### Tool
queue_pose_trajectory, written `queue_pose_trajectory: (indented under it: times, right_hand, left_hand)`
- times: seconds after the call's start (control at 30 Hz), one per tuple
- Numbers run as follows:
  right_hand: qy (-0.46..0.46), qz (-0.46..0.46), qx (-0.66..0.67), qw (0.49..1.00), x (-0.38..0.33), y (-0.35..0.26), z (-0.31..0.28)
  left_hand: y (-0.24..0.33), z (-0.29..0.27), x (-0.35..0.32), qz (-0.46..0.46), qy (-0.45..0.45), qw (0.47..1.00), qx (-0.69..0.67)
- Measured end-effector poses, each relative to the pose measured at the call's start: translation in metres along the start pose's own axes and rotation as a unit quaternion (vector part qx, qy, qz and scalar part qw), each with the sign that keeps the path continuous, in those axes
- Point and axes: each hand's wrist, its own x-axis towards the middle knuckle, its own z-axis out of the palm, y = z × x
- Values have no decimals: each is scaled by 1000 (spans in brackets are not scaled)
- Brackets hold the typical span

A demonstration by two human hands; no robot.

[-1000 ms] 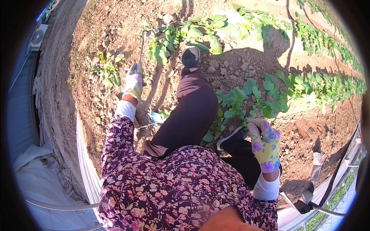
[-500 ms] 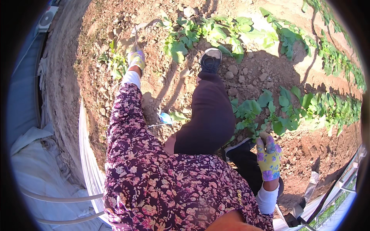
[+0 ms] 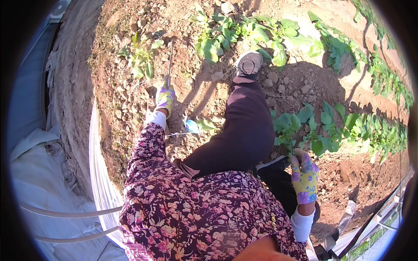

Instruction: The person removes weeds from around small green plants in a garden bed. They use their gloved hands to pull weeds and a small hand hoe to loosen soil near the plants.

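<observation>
Left hand, in a yellow flowered glove, is stretched forward and closed around the handle of a thin metal tool; the shaft runs up from the fist and its tip sits in the dry clod soil just beside a small weed clump. Right hand, same glove, is down by the right knee, fingers curled together against the edge of a leafy green plant; can't tell if it actually has a leaf pinched. Person is crouched, 1 dark-trousered leg out front with a grey shoe planted next to another row of green plants. A small blue scrap lies on the ground near the left forearm. White plastic sheeting runs along the left side.
</observation>
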Motion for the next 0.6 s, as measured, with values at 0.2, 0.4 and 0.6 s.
queue_pose_trajectory:
  times: [0.2,0.4,0.6]
  right_hand:
    - [-6,1,34,999,-5,6,5]
    - [1,-13,-3,1000,-1,6,5]
    - [0,6,10,1000,-1,2,11]
  left_hand:
    - [-10,-16,-56,87,38,991,-97]
    - [31,-18,-17,64,29,997,-11]
    - [-72,-5,-10,232,-19,953,194]
